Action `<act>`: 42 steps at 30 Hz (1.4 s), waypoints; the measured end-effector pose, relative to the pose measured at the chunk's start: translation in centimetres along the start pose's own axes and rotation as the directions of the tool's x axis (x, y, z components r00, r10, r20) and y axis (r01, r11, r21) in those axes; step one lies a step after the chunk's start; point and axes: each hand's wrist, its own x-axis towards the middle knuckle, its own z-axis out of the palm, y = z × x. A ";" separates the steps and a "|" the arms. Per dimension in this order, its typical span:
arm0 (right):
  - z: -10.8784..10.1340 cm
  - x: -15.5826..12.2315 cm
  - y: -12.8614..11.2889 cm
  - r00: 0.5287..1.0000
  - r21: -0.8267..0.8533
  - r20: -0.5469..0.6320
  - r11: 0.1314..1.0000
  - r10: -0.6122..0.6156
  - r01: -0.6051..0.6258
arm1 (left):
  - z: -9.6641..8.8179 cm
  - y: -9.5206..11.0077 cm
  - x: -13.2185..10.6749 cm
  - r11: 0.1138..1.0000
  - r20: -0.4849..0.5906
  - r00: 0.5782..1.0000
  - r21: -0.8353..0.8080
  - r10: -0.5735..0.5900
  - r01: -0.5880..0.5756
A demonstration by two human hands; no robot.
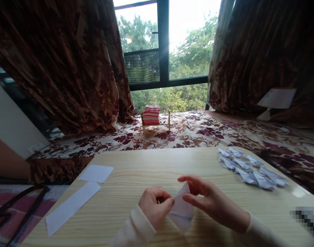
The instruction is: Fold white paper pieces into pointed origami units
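Note:
Between my hands, above the wooden table (126, 164), is a folded piece of white paper (181, 209) with a pointed top and a bluish line across its lower part. My left hand (155, 205) pinches its left edge between thumb and fingers. On the other side my right hand (207, 199) has thumb and fingers apart, close around the upper right edge of the paper. Whether those fingertips press on it is hard to make out. Several folded white paper pieces (249, 168) lie in rows at the table's far right.
At the left lie a white paper sheet (96, 173) and a long paper strip (71, 207). Beyond the table, a small wooden stand (157, 126) holds folded pink striped cloth (151, 115) on a floral cover. A lamp (277, 99) stands at the right, by the curtains.

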 end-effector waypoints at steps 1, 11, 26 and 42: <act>0.0 0.0 -0.1 1.000 0.133 -0.022 0.991 -0.008 0.010 | -0.1 -0.1 0.0 0.999 -0.016 1.000 -0.047 -0.025 0.024; 2.7 -0.2 -0.1 0.999 0.352 -0.040 0.936 0.015 0.000 | 0.0 0.8 -0.3 0.921 0.030 0.986 -0.353 -0.163 0.163; 2.4 -1.2 -1.1 0.792 -0.468 -0.151 0.748 -0.592 0.470 | 0.1 0.7 -0.4 0.935 -0.061 0.985 -0.329 -0.163 0.135; 2.4 -1.3 -1.7 0.695 -0.736 -0.085 0.516 -0.714 0.439 | 0.5 -0.2 0.1 0.763 0.137 0.954 -0.576 -0.265 0.295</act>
